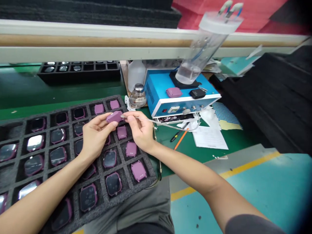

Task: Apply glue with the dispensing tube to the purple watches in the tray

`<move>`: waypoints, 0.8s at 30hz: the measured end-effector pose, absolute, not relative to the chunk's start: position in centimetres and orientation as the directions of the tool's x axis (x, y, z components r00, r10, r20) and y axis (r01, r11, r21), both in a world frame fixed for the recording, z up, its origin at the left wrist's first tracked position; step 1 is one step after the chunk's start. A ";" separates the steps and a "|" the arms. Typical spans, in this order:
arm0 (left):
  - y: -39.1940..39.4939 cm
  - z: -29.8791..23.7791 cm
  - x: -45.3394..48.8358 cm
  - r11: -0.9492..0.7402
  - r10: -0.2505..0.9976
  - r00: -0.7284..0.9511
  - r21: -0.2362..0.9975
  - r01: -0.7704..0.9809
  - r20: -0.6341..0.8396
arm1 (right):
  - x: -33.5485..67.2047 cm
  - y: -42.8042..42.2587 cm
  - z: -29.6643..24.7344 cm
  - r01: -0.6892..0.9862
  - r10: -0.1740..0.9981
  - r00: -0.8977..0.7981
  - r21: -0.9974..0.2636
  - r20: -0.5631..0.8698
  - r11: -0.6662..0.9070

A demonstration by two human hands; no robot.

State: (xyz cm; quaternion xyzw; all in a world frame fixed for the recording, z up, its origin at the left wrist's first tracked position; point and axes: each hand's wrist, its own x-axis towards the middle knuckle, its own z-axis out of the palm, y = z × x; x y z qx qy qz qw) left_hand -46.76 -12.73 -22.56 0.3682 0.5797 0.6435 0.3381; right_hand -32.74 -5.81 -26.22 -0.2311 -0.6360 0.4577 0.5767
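Note:
My left hand [94,135] pinches a purple smartwatch case [114,116] above a dark grey foam tray [150,169], the case's back facing up. My right hand [141,134] is closed on the tip end of a thin clear tube [168,125], its tip at the right edge of the case. From there the tube runs right toward a blue control box. Below the hands, purple watch cases [131,149] lie back up in the tray's right column. Other compartments hold watches with dark screens up, such as one watch [113,184] near the front.
On the blue control box [156,87] stand a tilted-looking clear cylinder [195,55], a purple case [174,92] and a black case [197,93]. Beside it are a glass jar [138,96] and white bottle [136,74]. Pens [181,139] and paper [211,138] lie right; another black tray [80,75] sits behind.

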 end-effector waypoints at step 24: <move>-12.8 -22.4 -46.8 -0.115 0.866 -0.489 0.993 0.004 0.103 | -32.7 -6.0 -25.6 -0.276 0.826 -0.234 -0.849 0.514 0.450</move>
